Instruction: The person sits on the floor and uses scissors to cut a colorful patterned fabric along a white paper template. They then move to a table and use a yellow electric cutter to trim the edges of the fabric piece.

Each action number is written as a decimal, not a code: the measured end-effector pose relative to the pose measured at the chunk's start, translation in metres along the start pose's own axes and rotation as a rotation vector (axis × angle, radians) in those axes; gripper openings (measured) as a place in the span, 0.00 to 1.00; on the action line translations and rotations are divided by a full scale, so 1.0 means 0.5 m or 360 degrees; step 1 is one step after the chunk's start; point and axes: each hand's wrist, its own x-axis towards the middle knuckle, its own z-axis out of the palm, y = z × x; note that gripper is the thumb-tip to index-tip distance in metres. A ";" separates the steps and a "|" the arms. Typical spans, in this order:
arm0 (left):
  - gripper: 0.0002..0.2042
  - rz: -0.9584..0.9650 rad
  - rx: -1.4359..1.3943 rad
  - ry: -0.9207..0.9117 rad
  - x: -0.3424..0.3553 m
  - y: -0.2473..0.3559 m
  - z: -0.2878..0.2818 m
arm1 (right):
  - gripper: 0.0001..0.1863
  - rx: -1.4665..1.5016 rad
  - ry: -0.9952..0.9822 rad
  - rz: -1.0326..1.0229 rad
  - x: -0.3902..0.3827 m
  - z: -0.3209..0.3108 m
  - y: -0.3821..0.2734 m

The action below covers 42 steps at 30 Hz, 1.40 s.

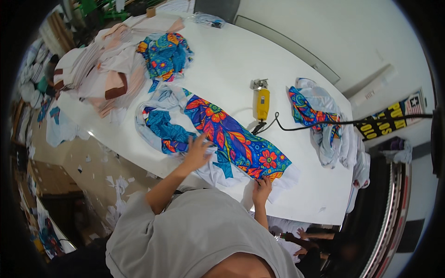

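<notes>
A long strip of brightly printed fabric [234,139], blue with orange and red flowers, lies across the white table [222,69]. My left hand [198,150] rests flat with spread fingers on the fabric's near edge, beside a folded blue part of the cloth [162,129]. My right hand [262,189] pinches the strip's lower right corner at the table's near edge. A yellow handheld electric cutter [261,103] lies on the table beyond the strip, untouched, its black cable [324,124] running off to the right.
A heap of pale pink and white cut pieces [104,74] with another printed piece [164,53] sits at the table's far left. A bundle of printed and white fabric [320,120] hangs over the right end. Paper scraps [116,194] litter the floor at left.
</notes>
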 end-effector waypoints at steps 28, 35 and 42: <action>0.20 0.0244 0.0063 0.0016 0.088 -0.031 -0.010 | 0.16 0.0315 -0.0231 0.0629 -0.011 -0.034 0.056; 0.06 0.0292 -0.0073 -0.0067 0.133 -0.099 -0.005 | 0.13 0.0088 -0.0074 0.0409 -0.011 -0.081 -0.006; 0.09 0.0007 -0.0419 0.0131 0.125 -0.121 -0.076 | 0.08 0.0492 -0.0033 0.0639 -0.024 -0.104 0.040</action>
